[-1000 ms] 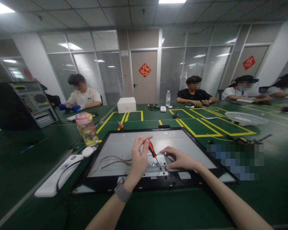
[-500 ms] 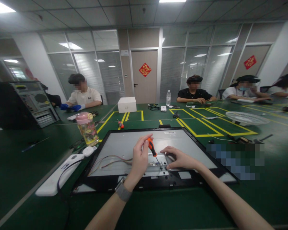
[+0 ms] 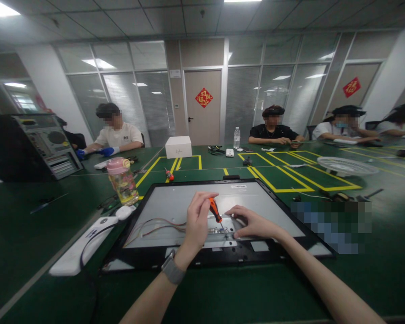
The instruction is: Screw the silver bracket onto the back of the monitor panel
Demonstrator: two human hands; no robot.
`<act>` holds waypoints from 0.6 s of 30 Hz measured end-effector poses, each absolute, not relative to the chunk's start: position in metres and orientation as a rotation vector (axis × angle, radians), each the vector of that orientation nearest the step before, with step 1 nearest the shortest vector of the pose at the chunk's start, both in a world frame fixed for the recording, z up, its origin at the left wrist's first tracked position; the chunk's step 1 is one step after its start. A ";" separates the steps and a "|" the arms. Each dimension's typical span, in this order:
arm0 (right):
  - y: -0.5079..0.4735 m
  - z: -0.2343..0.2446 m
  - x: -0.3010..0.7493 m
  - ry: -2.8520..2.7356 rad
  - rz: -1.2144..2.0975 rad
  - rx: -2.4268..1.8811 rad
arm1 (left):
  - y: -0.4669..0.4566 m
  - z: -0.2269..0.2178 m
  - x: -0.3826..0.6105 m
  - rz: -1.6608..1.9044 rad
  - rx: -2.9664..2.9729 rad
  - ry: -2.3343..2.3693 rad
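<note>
My left hand (image 3: 198, 218) is closed around the top of an orange-and-black screwdriver (image 3: 215, 210). The screwdriver leans, its shaft running down to a small metal bracket plate (image 3: 227, 221) with several holes. That plate sits near the front edge of a flat display panel (image 3: 175, 194), which has a grey metal back and a black frame. My right hand (image 3: 256, 224) rests at the plate's right side, thumb and fingers apart and curved at its edge. Whether they press on the plate is hard to tell. Thin cables (image 3: 155, 221) run across the panel's left part.
Left of the panel lie a white power strip (image 3: 84, 245) with a black cord and a pink-lidded bottle (image 3: 124, 182). A computer case (image 3: 50, 144) stands at far left. Beyond the panel are a red screwdriver (image 3: 169, 175) and a white box (image 3: 178, 147). Several people sit across the table.
The screwdriver handle has turned and shifted slightly right, and the fingers of my left hand have moved a little with it. My right hand stays in place.
</note>
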State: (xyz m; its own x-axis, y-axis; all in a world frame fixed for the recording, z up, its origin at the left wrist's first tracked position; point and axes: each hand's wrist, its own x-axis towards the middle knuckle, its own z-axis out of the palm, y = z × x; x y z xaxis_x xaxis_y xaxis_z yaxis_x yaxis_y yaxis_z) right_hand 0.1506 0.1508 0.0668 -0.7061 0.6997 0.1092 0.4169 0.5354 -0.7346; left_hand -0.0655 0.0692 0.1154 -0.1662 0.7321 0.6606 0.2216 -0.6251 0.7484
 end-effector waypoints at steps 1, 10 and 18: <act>0.151 0.067 0.151 -2.387 0.990 -0.910 | 0.069 0.115 -0.066 1.836 1.731 1.080; 0.151 0.068 0.151 -2.387 1.006 -0.896 | 0.071 0.114 -0.066 1.802 1.725 1.036; 0.149 0.069 0.150 -2.366 1.034 -0.895 | 0.072 0.113 -0.063 1.872 1.713 1.111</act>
